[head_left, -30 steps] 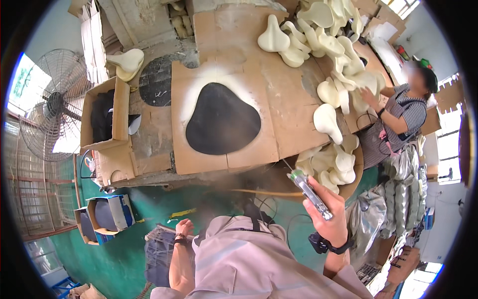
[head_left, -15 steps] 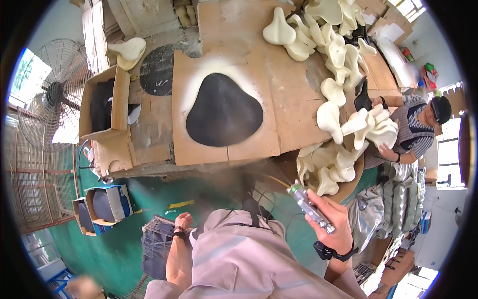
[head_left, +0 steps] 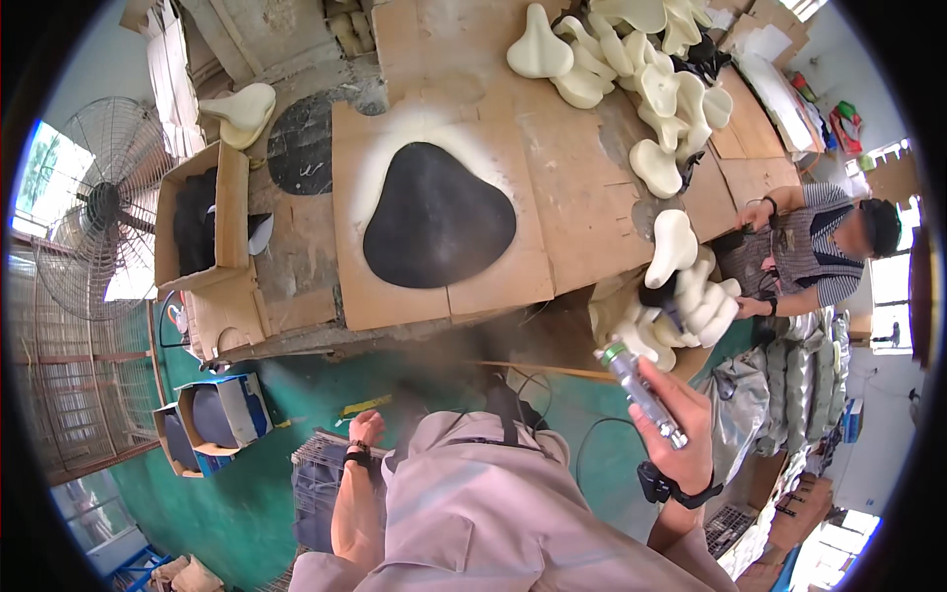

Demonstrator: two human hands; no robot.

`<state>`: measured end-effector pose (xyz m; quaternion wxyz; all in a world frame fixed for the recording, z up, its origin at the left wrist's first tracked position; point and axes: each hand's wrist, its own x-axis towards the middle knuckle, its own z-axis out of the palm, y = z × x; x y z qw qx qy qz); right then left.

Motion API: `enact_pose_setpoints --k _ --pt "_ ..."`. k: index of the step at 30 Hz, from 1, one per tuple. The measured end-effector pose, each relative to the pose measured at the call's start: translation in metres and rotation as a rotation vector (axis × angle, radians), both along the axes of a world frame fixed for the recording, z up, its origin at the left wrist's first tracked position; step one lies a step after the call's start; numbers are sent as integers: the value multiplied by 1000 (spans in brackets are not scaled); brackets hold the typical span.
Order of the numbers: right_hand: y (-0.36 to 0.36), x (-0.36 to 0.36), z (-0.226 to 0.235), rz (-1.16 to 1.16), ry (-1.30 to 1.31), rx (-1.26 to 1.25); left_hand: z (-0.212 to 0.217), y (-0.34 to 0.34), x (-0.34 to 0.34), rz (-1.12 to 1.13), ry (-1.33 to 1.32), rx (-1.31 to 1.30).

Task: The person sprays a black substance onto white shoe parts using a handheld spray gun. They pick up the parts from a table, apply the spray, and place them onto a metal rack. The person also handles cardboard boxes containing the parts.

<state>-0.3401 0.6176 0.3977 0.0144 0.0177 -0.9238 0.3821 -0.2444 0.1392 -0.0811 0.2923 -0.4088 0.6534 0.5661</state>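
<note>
Cardboard [head_left: 582,197] covers the bench ahead of us, its black saddle-shaped stencil patch [head_left: 437,229] haloed with pale overspray. Cream foam saddle pads [head_left: 681,94] heap to its right. Our right hand [head_left: 676,426] wraps closed around the spray gun [head_left: 641,393], nozzle toward the pile; a stray squeeze could mist them. Our left hand [head_left: 366,429] hangs loosely curled, holding nothing.

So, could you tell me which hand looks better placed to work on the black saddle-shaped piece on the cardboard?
The right hand, probably: it grips the metal spray tool, nozzle toward the black saddle-shaped piece. The left hand hangs low and empty by the hip.
</note>
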Motion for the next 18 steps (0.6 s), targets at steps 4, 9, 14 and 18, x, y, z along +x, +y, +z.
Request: enact_pose_setpoints --k 4,9,14,18 --pt "1 14 -12 -25 -75 -33 21 12 -53 -11 284 -14" --pt "-21 10 -18 112 -109 -191 83 62 -157 17 562 -55" --pt "-1 12 -12 -52 -107 -124 76 108 -256 -133 703 -638" --pt "12 27 -19 -153 -104 -80 88 141 -298 -259 609 -853"
